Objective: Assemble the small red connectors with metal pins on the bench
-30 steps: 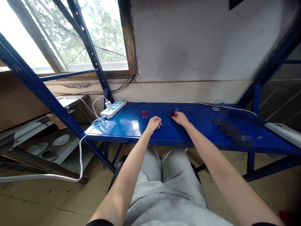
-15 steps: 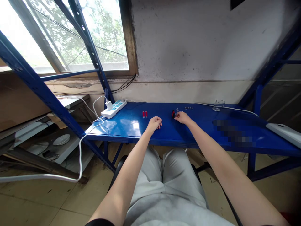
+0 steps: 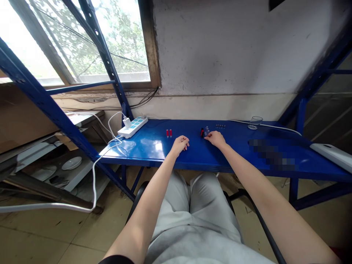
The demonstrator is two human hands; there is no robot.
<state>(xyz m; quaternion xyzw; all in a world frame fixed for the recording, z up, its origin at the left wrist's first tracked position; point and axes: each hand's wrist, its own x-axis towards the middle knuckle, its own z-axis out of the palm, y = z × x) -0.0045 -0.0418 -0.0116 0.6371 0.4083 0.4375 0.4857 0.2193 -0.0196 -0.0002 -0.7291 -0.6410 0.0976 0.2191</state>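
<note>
My right hand (image 3: pixel 216 139) is low over the blue table, its thumb and fingertips closed together beside a group of small clear plastic pieces (image 3: pixel 207 129). Whatever those fingertips may pinch is too small to make out. Just left of the clear pieces stands a small red and black piece (image 3: pixel 202 132). My left hand (image 3: pixel 180 144) rests near the table's front edge with its fingers curled in, nothing visible in them. Beyond it stand two small red tubes with pale ends, a left tube (image 3: pixel 167 133) and a right tube (image 3: pixel 171 133).
Several tiny metallic pieces (image 3: pixel 220 127) form a row at the back of the blue table (image 3: pixel 143 146). A drinking glass (image 3: pixel 255 123) stands behind right, near a white cable. A white power strip (image 3: pixel 132 127) lies at left. A blurred dark object (image 3: pixel 272 154) lies at right.
My right hand has shifted slightly right and down from the clear pieces, so more of them shows. My left hand has stayed in place.
</note>
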